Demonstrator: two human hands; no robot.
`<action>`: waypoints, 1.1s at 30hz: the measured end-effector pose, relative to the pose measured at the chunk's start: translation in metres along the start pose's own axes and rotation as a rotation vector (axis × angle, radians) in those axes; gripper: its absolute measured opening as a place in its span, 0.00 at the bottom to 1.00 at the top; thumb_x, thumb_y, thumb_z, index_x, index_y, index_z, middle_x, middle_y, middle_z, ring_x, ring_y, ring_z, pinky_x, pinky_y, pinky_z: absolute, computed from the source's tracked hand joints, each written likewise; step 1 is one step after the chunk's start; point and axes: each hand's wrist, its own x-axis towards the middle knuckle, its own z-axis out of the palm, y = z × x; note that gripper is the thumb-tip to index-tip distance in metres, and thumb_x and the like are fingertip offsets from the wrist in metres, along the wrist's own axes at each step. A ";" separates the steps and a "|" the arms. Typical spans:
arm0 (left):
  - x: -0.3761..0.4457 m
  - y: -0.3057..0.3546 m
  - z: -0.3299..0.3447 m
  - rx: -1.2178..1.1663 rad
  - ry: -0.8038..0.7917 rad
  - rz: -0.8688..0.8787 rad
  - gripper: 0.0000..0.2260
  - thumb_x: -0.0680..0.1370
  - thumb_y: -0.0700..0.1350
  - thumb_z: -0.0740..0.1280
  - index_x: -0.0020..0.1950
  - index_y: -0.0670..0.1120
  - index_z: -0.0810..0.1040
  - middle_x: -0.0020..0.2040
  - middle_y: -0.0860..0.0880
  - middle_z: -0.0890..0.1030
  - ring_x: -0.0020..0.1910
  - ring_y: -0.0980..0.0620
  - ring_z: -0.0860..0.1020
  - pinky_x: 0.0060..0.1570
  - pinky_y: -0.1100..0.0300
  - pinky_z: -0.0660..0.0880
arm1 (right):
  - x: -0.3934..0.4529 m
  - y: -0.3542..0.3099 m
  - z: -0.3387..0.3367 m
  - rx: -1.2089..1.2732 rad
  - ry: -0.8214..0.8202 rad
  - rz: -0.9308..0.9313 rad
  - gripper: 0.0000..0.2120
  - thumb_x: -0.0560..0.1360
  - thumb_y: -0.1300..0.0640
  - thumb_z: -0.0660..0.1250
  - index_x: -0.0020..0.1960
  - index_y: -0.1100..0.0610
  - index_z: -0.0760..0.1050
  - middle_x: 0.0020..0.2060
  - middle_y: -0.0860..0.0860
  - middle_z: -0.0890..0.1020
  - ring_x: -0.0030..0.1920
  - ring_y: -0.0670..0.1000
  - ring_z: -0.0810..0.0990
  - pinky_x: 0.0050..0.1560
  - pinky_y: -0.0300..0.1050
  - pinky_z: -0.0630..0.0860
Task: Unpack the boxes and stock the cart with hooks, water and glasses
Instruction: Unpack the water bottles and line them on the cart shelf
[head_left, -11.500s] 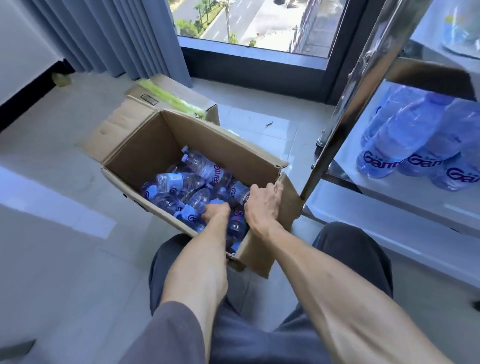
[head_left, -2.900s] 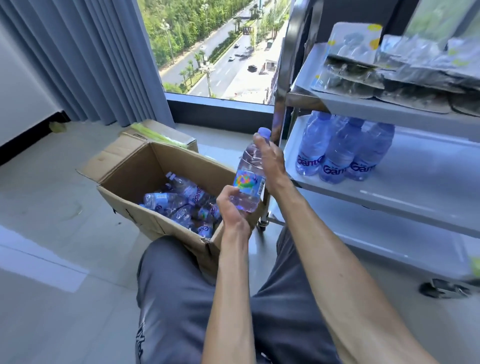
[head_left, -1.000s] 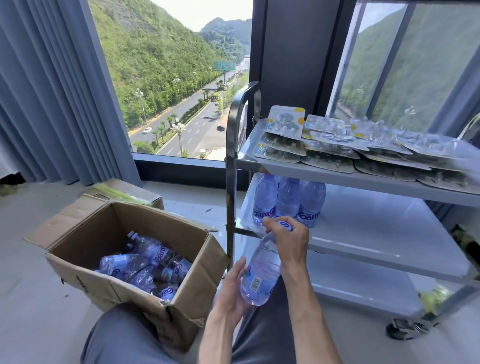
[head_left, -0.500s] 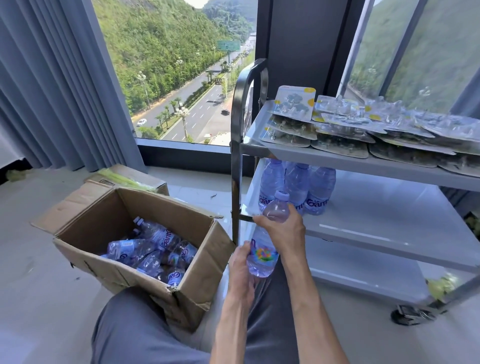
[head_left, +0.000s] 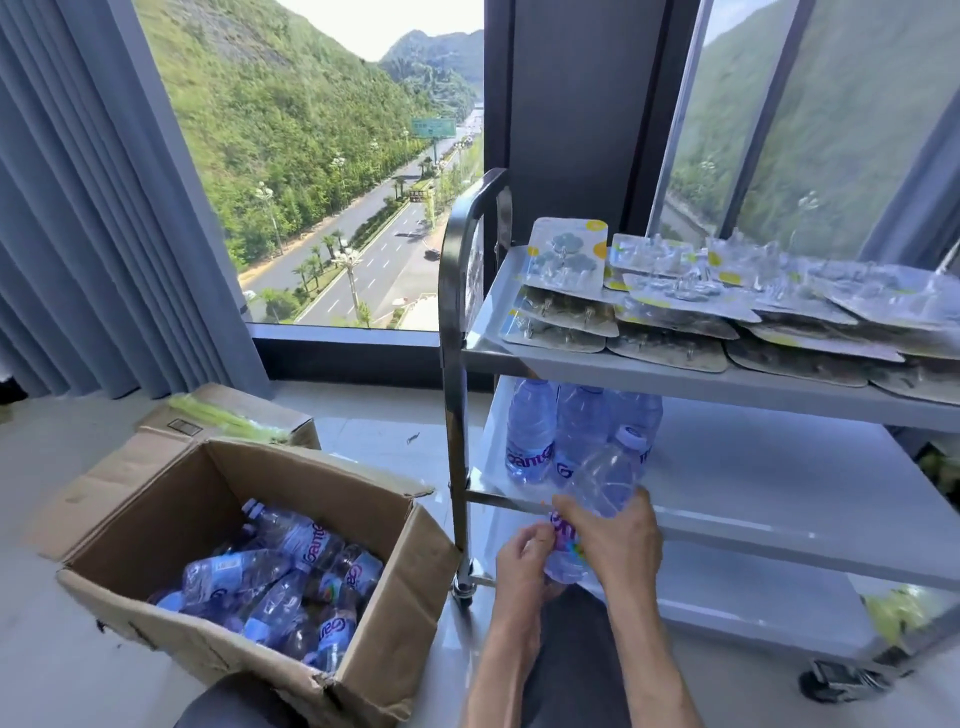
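I hold a clear water bottle (head_left: 605, 480) tilted, cap up and to the right, just in front of the steel cart's middle shelf (head_left: 753, 483). My right hand (head_left: 618, 545) grips its middle and my left hand (head_left: 522, 558) holds its base. Three bottles (head_left: 530, 436) stand upright at the left end of that shelf. Packs of hooks (head_left: 675, 306) cover the top shelf. An open cardboard box (head_left: 395, 587) at lower left holds several more bottles (head_left: 280, 582) lying down.
A second, closed cardboard box (head_left: 234, 421) sits behind the open one on the tiled floor. The cart's upright handle post (head_left: 457, 415) stands between box and shelves. Grey curtains (head_left: 104, 208) hang at left; a cart wheel (head_left: 831, 680) at lower right.
Since the earlier frames the bottle has been lifted from the box and turned in both hands; it now tilts toward the middle shelf, closer to the standing bottles.
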 end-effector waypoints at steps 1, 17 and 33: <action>0.005 0.006 0.006 0.099 -0.033 0.050 0.09 0.78 0.49 0.70 0.46 0.44 0.81 0.42 0.46 0.83 0.40 0.51 0.80 0.36 0.61 0.76 | 0.009 0.000 -0.004 0.024 0.044 0.013 0.28 0.60 0.45 0.81 0.52 0.52 0.72 0.44 0.50 0.79 0.46 0.56 0.78 0.44 0.43 0.68; 0.096 0.042 0.053 0.620 0.302 0.501 0.59 0.62 0.63 0.79 0.81 0.48 0.46 0.81 0.48 0.54 0.79 0.50 0.54 0.71 0.56 0.59 | 0.077 0.013 0.010 0.125 0.207 -0.148 0.34 0.62 0.56 0.82 0.64 0.48 0.72 0.53 0.46 0.81 0.52 0.50 0.80 0.53 0.48 0.78; 0.101 0.026 0.045 0.780 0.293 0.494 0.61 0.61 0.64 0.79 0.80 0.49 0.43 0.79 0.45 0.57 0.78 0.45 0.58 0.72 0.45 0.66 | 0.078 0.055 0.021 -0.079 0.114 -0.081 0.30 0.63 0.61 0.79 0.63 0.57 0.73 0.54 0.54 0.81 0.54 0.59 0.79 0.55 0.56 0.78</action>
